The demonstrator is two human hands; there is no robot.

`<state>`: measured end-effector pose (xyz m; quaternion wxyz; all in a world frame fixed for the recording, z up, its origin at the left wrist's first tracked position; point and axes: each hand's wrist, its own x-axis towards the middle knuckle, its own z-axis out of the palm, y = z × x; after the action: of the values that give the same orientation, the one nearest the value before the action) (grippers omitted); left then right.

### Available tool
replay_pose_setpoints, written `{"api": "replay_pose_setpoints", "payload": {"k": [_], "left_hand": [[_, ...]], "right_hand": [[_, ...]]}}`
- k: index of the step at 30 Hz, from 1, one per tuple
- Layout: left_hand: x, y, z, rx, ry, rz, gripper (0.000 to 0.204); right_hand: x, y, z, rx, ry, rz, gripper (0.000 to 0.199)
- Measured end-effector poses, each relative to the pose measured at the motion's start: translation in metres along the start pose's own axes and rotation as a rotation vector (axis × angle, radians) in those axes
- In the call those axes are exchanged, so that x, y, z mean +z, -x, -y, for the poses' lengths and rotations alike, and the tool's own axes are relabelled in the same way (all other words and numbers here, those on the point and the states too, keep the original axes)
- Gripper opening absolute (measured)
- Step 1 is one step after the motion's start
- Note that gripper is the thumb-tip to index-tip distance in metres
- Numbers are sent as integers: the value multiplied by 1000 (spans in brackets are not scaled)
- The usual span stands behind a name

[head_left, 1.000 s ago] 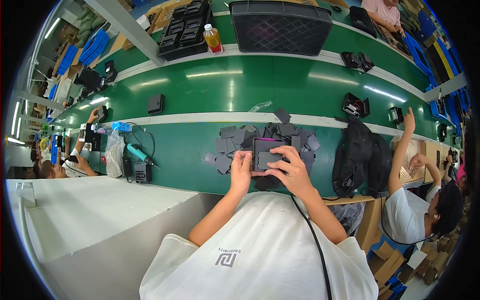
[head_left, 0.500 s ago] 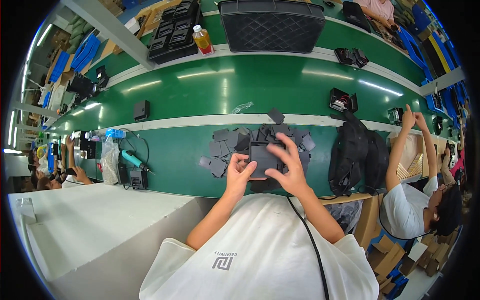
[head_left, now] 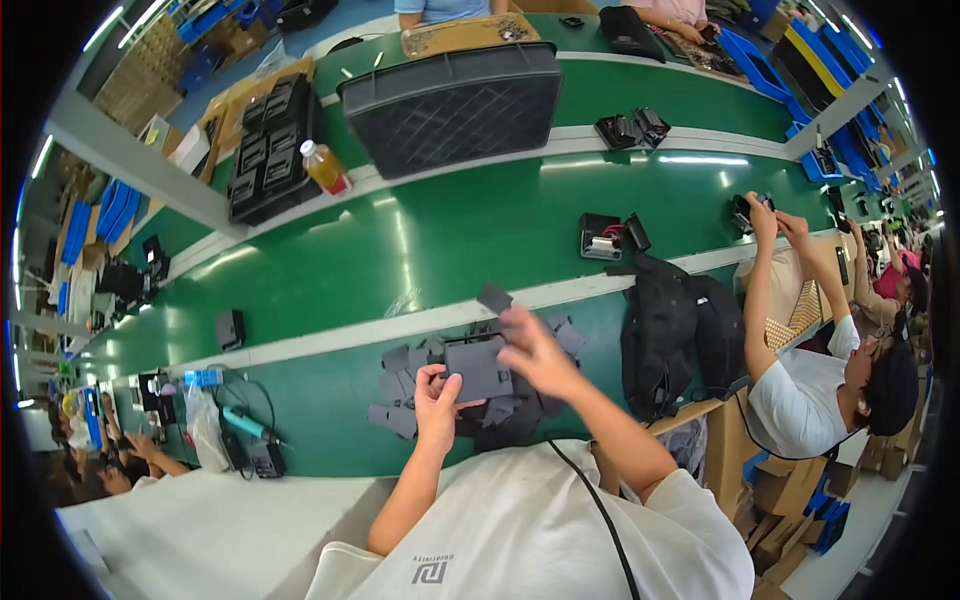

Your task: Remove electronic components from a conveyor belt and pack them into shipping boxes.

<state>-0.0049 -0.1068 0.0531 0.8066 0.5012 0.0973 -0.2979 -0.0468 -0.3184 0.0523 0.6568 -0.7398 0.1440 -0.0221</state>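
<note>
My left hand (head_left: 436, 400) is closed round the left edge of a flat dark grey rectangular piece (head_left: 478, 368), thumb on top. It is held over a loose pile of thin dark grey plates (head_left: 397, 418) on the green bench. My right hand (head_left: 537, 350) is raised just right of that piece, fingers spread and somewhat blurred, with nothing seen in it. A single small dark plate (head_left: 494, 298) lies on the pale rail beyond the right fingertips. Part of the pile is hidden behind my hands.
A black backpack (head_left: 668, 335) lies right of the pile, near a co-worker (head_left: 808, 390). Left are a teal electric screwdriver (head_left: 248, 424) and a plastic bag (head_left: 205, 425). Beyond stand an open black box (head_left: 603, 238), a black crate (head_left: 455, 110) and a bottle (head_left: 325, 168).
The view has tilted and shifted. My right hand has moved off the held piece to its right, fingers spread. My left hand keeps its hold. The co-worker's hands now hold a dark item.
</note>
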Motion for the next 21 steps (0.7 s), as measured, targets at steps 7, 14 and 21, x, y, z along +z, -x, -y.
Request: {"api": "replay_pose_setpoints", "payload": {"k": [7, 14, 21], "left_hand": [[-17, -84, -25, 61, -107, -68, 41], [-29, -169, -30, 98, -181, -131, 51], [-55, -225, -24, 243, -743, -312, 46]], "right_hand": [[-185, -116, -64, -228, 1233, -1102, 44], [-168, -140, -67, 216, 953, -735, 23], [-93, -155, -77, -17, 1316, -823, 35]]}}
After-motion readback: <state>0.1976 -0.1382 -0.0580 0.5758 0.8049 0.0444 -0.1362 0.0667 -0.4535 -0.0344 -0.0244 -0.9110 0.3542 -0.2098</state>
